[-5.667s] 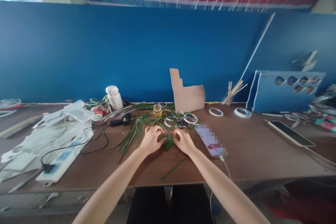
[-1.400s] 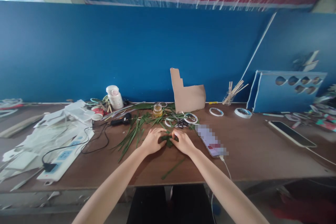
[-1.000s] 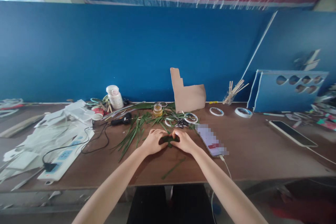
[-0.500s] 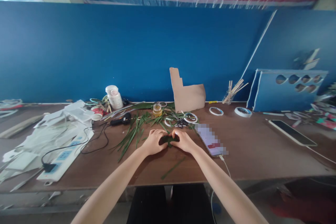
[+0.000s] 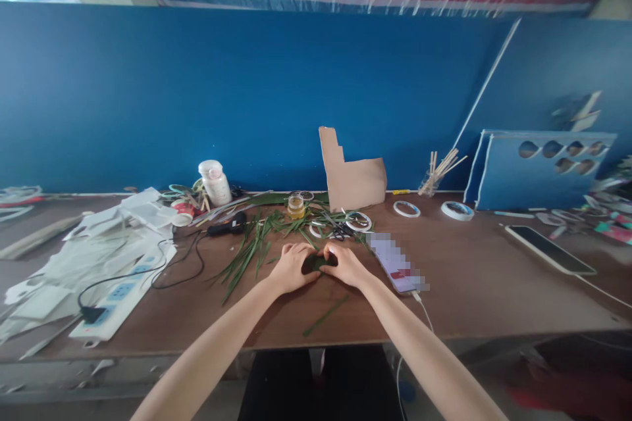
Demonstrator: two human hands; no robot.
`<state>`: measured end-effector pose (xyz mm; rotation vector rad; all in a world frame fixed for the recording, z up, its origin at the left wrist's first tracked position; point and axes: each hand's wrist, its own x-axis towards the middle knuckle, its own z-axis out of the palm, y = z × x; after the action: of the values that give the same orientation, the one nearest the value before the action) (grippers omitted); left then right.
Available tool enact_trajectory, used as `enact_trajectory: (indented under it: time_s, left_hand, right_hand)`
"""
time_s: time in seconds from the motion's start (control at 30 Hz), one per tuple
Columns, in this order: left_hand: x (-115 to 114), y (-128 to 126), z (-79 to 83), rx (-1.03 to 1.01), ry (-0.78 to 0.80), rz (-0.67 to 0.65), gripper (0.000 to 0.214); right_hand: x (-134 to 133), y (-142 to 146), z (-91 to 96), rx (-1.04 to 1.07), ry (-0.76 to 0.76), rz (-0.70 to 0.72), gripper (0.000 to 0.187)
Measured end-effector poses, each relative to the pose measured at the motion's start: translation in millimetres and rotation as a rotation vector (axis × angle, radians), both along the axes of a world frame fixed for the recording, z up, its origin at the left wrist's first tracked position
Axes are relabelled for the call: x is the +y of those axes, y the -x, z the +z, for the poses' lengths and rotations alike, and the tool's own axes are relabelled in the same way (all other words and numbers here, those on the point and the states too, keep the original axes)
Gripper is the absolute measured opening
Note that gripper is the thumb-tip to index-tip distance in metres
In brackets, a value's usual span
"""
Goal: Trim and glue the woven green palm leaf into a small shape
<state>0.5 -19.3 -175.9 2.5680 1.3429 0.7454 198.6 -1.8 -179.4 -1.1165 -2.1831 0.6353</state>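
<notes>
My left hand [image 5: 295, 268] and my right hand [image 5: 344, 264] meet over the brown table, fingers curled toward each other. Between them they pinch a small piece of green leaf [image 5: 322, 262], mostly hidden by the fingers. One loose green strip [image 5: 326, 316] lies on the table nearer to me. Left of my hands spreads a bundle of long green leaf strips [image 5: 247, 256]. Just beyond my fingers are scissors [image 5: 340, 230] and a white tape roll [image 5: 358, 221], with more green pieces around them.
A phone [image 5: 395, 266] with a cable lies close to my right hand. At left, a power strip [image 5: 116, 302] sits beside piled white sheets [image 5: 89, 250]. A small jar of yellow liquid [image 5: 295, 207], a white bottle [image 5: 215, 183] and a cardboard cutout [image 5: 356, 181] stand at the back.
My left hand's fingers have shifted slightly to the right over the leaf. The right hand looks nearly unchanged, and the things on the table have not moved.
</notes>
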Motion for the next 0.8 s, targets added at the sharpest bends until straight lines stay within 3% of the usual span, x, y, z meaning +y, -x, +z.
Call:
enact_trajectory:
  time_s: [0.2,0.53,0.8]
  left_hand:
    - [0,3,5.4,0.053,-0.093,-0.007,0.03]
    - [2,4,1.7,0.266,-0.264,-0.081,0.029]
    - [1,3,4.8,0.332,-0.27,-0.096,0.028]
  right_hand:
    - [-2,1,0.4,0.002,-0.047,-0.002,0.014]
    - [10,-3,-7.4,0.07,-0.068,-0.159,0.008]
    - [9,-2,-8.0,0.092,-0.052,-0.173,0.007]
